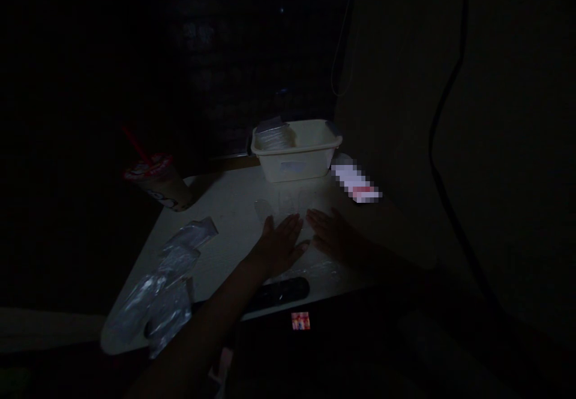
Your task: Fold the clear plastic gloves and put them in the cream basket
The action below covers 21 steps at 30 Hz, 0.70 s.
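Pale tabletop [225, 255]: clear plastic sheet [281, 206] just beyond left grip [279, 246], right grip [335, 235].

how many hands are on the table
2: the left hand and the right hand lie side by side on the white table, in front of the cream plastic tub. No others show.

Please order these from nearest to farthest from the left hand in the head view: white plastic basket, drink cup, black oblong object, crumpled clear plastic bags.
From the left hand:
1. Black oblong object: near table edge, just below the hand.
2. White plastic basket: ahead, at the far edge.
3. Crumpled clear plastic bags: left side of the table.
4. Drink cup: far left corner.
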Each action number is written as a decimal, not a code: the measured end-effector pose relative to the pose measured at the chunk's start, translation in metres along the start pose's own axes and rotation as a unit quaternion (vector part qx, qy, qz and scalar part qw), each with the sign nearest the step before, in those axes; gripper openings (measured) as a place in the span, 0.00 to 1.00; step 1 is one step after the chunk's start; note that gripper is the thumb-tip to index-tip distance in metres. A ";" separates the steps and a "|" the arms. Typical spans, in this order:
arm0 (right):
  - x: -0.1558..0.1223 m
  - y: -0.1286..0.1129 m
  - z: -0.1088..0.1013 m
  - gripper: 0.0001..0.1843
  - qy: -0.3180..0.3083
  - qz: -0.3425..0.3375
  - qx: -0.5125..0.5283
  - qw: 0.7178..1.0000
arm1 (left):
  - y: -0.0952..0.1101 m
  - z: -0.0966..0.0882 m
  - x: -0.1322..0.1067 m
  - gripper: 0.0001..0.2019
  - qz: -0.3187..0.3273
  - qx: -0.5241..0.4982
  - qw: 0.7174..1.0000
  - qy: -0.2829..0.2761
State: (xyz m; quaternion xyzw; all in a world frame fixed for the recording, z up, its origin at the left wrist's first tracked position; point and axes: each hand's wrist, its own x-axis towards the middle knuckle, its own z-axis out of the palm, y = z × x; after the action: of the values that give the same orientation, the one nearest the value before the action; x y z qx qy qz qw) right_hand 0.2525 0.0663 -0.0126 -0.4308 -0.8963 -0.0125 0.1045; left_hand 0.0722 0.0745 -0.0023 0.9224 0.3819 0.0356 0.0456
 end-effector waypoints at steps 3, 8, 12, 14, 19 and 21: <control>0.002 0.003 0.000 0.25 -0.002 0.002 -0.001 1.000 | -0.003 -0.004 0.001 0.27 -0.002 -0.045 0.999 -0.023; -0.010 0.010 -0.009 0.26 -0.006 0.006 0.055 0.998 | -0.011 -0.028 -0.022 0.23 -0.077 -0.123 0.988 0.044; -0.037 0.001 -0.012 0.30 -0.025 -0.092 0.080 0.992 | -0.008 -0.037 -0.062 0.23 -0.106 -0.124 0.985 0.062; -0.049 -0.009 -0.008 0.28 -0.020 -0.106 0.075 0.991 | -0.004 -0.033 -0.080 0.24 -0.092 -0.122 0.987 0.044; -0.071 -0.023 0.004 0.17 0.017 -0.096 0.081 0.992 | 0.006 -0.020 -0.108 0.30 -0.035 -0.125 0.990 0.057; -0.074 -0.023 0.005 0.13 0.017 -0.074 0.107 0.991 | 0.011 -0.018 -0.112 0.34 -0.026 -0.124 0.991 0.053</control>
State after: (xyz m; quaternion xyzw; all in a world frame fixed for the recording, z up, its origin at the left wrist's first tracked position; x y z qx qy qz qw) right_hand 0.2791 -0.0045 -0.0309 -0.3494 -0.9200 0.0687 0.1637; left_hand -0.0004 -0.0114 0.0134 0.8961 0.4005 0.1302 0.1401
